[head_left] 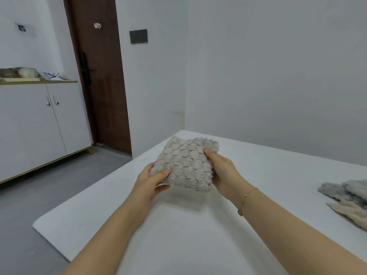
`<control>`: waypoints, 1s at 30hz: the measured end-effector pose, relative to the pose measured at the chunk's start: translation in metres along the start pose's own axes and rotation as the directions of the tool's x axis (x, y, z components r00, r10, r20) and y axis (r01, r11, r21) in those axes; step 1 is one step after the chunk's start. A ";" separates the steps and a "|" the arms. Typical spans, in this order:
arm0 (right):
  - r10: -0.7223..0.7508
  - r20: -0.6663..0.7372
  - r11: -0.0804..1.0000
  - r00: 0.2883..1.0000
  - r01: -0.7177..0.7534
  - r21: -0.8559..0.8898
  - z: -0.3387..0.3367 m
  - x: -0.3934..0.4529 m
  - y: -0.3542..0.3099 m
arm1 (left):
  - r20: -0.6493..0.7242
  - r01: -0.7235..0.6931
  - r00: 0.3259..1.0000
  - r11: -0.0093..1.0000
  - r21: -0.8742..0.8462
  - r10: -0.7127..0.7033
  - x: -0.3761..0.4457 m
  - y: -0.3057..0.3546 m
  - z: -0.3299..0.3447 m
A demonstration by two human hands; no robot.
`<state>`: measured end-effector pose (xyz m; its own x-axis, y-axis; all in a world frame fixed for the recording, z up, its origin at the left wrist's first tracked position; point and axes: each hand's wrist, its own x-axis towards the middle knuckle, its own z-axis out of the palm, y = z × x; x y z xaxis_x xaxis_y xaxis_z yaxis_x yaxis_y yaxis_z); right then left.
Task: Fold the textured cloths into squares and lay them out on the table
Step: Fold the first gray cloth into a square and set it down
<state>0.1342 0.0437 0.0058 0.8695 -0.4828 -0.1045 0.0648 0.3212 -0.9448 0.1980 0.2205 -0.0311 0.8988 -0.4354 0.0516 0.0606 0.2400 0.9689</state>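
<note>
A folded beige textured cloth, roughly square, is held just above the white table. My left hand grips its near left corner, thumb on top and fingers underneath. My right hand grips its right edge, thumb on top. At the right edge of the table lie a crumpled grey textured cloth and a beige textured cloth, both unfolded and partly cut off by the frame.
The table's left edge runs diagonally, with grey floor beyond it. A white cabinet with items on top stands at the left by a brown door. Grey walls rise behind the table.
</note>
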 end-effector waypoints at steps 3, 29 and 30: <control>0.077 -0.021 0.995 0.997 -0.075 0.064 0.020 0.031 0.030 | -0.115 -0.045 0.992 0.998 0.047 0.050 0.029 -0.011 -0.021; -0.244 -0.248 0.914 0.937 0.137 -0.382 0.004 0.098 0.054 | -0.312 -0.009 0.891 0.699 0.715 0.330 0.102 -0.031 -0.036; -0.267 -0.253 0.913 0.930 0.160 -0.376 -0.001 0.094 0.053 | -0.308 -0.005 0.894 0.694 0.720 0.326 0.102 -0.031 -0.035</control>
<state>0.2190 0.0148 -0.0545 0.6669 -0.7411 0.0768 0.0143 -0.0903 -0.9958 0.3027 0.1996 -0.0642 0.9567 -0.0435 0.2879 -0.2755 -0.4558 0.8464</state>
